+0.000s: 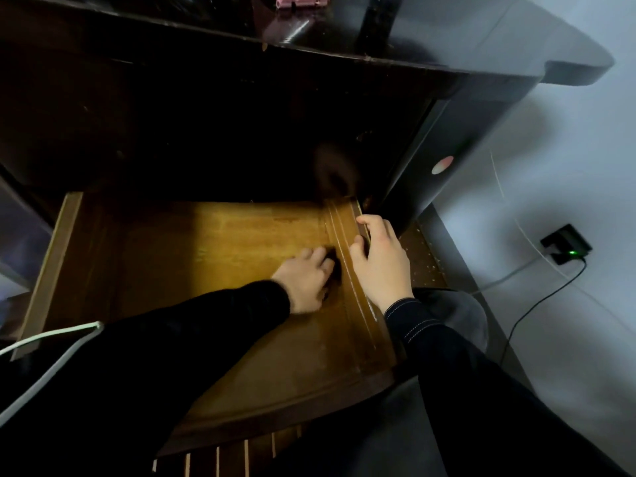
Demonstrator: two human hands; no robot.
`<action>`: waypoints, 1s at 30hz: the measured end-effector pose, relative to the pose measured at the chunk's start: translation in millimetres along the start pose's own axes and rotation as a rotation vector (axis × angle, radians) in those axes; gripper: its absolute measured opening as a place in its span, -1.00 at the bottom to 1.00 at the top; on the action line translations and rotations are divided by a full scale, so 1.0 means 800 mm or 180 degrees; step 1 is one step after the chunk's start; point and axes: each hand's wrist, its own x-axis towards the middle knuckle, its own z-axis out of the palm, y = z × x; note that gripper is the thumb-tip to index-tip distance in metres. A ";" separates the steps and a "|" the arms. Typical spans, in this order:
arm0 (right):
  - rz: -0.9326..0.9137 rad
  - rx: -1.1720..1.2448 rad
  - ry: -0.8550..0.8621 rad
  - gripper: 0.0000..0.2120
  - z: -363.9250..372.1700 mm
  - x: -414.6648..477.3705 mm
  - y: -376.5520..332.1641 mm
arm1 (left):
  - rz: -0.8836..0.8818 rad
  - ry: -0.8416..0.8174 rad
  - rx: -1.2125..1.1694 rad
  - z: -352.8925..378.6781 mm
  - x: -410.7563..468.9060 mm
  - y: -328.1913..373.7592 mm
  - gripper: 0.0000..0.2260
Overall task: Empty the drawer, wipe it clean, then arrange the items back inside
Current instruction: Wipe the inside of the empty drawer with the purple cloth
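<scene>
Dim room, wooden drawer (206, 253) out (R hand (378, 263) grips its side).

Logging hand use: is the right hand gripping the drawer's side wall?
Yes, the right hand curls its fingers over the right wall of the drawer.

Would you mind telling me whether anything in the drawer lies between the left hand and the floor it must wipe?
Nothing visible does: the left hand rests on the drawer floor, bare where lit. The right hand grips the right wall, off the floor. The back is in shadow.
</scene>
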 end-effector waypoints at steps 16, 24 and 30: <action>-0.0021 -0.0096 0.0003 -0.69 -0.002 0.001 -0.002 | 0.0978 -0.0171 -0.0387 -0.016 -0.049 -0.002 -0.68; -0.0014 -0.0022 -0.0007 -0.70 0.004 0.003 0.004 | 0.1868 -0.1354 -0.0604 -0.029 -0.111 0.000 -0.64; -0.0060 0.0017 0.0031 -0.70 0.006 0.002 0.006 | 0.1974 -0.1060 -0.0443 -0.014 -0.106 0.014 -0.67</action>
